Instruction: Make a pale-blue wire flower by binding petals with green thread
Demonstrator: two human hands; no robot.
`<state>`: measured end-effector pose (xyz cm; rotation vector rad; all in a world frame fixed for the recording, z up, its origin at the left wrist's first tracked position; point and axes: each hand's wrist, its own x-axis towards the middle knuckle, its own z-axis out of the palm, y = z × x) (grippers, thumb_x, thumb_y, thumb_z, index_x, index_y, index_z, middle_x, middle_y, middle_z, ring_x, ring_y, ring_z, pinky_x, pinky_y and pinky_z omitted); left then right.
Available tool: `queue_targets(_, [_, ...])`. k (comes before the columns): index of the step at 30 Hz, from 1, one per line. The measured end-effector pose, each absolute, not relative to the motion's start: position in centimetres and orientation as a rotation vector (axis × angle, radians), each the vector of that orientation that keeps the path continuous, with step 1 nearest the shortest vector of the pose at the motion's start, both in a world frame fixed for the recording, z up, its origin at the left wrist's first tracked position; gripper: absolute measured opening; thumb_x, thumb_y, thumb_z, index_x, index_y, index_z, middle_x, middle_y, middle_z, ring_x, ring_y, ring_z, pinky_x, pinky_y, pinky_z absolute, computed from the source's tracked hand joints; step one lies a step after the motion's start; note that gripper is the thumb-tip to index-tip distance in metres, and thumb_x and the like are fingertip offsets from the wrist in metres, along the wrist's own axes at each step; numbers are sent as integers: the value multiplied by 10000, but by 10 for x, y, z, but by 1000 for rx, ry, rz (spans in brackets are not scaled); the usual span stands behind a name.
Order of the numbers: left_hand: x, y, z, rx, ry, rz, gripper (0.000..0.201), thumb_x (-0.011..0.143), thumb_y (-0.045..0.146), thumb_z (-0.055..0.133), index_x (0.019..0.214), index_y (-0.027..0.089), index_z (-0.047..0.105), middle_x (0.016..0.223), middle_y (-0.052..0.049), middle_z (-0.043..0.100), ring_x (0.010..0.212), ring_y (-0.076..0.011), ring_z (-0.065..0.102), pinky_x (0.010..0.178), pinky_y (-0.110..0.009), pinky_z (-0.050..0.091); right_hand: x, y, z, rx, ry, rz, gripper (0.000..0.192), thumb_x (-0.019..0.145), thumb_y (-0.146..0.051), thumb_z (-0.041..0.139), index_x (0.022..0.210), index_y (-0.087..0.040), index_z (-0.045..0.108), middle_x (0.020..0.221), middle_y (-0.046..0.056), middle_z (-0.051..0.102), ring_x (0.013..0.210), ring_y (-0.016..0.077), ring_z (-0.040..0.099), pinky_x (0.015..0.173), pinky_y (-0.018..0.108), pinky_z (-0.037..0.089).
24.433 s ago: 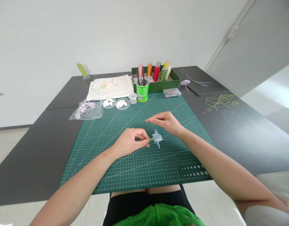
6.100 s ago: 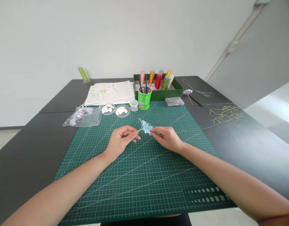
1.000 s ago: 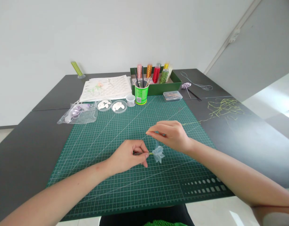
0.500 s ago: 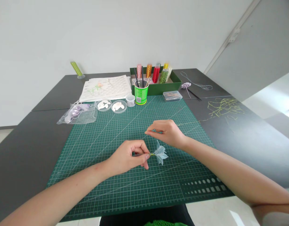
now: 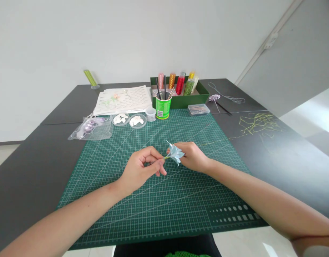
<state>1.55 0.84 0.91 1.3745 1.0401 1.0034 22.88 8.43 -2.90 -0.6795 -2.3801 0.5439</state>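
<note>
A small pale blue fabric flower (image 5: 175, 153) on a thin stem is held just above the green cutting mat (image 5: 121, 200). My left hand (image 5: 140, 170) pinches the stem between thumb and fingertips. My right hand (image 5: 192, 157) sits right behind the flower, its fingertips against the petals. A thin yellow-green thread (image 5: 207, 144) trails from my right hand across the mat toward the right. Whether my right fingers grip the thread or the petals is hidden by the flower.
At the mat's far edge stand a green cup (image 5: 162, 106) of sticks, two clear dishes (image 5: 129, 120) of white pieces, a small jar (image 5: 150, 114) and a plastic bag (image 5: 90, 128). Behind are paper sheets (image 5: 124, 100), a green tray (image 5: 200, 96) of thread spools and a clear box (image 5: 198, 109). Tangled yellow-green thread (image 5: 257, 122) lies at right.
My right hand has come down from above the flower to just behind it. My left hand has lifted the flower and tilted it upward, and both hands sit a little farther from me.
</note>
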Motion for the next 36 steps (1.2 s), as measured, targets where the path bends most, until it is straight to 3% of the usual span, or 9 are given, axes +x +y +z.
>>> queue_targets(4, [9, 11, 10, 1353, 1106, 1126, 178, 893, 306, 673, 795, 169, 614, 621, -12, 732, 504, -105, 617, 532, -217, 504, 224, 80, -27, -593, -2395, 355, 296, 1008, -195, 469, 733, -164, 574, 611, -10, 582, 526, 95, 515, 518, 206, 359])
queue_targets(11, [4, 20, 7, 1271, 1167, 1236, 174, 886, 316, 673, 807, 173, 614, 602, 5, 719, 502, -104, 611, 547, -220, 503, 220, 74, -26, -471, -2361, 252, 185, 1028, -195, 490, 968, -135, 654, 804, 62, 743, 673, 140, 694, 600, 236, 527])
queue_targets(22, [1, 24, 5, 1282, 1225, 1257, 170, 893, 315, 670, 814, 172, 621, 616, 7, 722, 518, -105, 613, 568, -223, 513, 218, 65, -17, -371, -2368, 27, 221, 1028, -164, 477, 905, -109, 652, 627, 11, 650, 536, 111, 609, 522, 232, 485])
queue_targets(36, [2, 24, 4, 1371, 1319, 1181, 162, 888, 314, 663, 811, 174, 640, 632, -4, 734, 560, -129, 659, 600, -241, 536, 221, 59, -1, -242, -2372, -138, 112, 975, -162, 602, 872, -138, 637, 556, -52, 538, 468, 83, 482, 459, 253, 383])
